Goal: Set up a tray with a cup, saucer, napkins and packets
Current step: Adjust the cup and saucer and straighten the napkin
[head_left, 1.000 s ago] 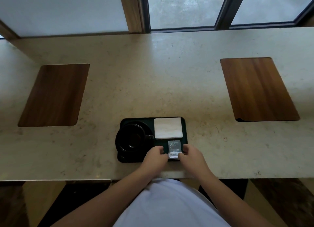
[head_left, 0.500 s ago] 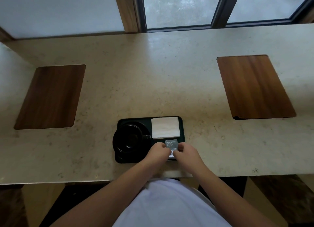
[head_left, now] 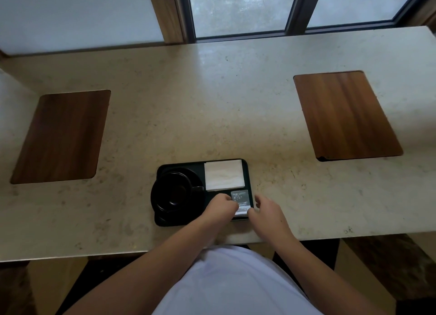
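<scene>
Black tray (head_left: 162, 220) at lower centre, black cup (head_left: 173, 192) on black saucer (head_left: 193, 173), white napkins (head_left: 223, 175), grey-and-white printed packets (head_left: 240, 197), beige speckled stone counter (head_left: 200, 107), two brown wood-grain panels (head_left: 345, 115)

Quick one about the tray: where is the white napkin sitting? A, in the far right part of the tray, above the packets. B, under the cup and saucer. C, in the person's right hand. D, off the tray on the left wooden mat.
A: the white napkin lies flat in the far right part of the tray, beyond the packets that both hands are at, and to the right of the cup.
</scene>
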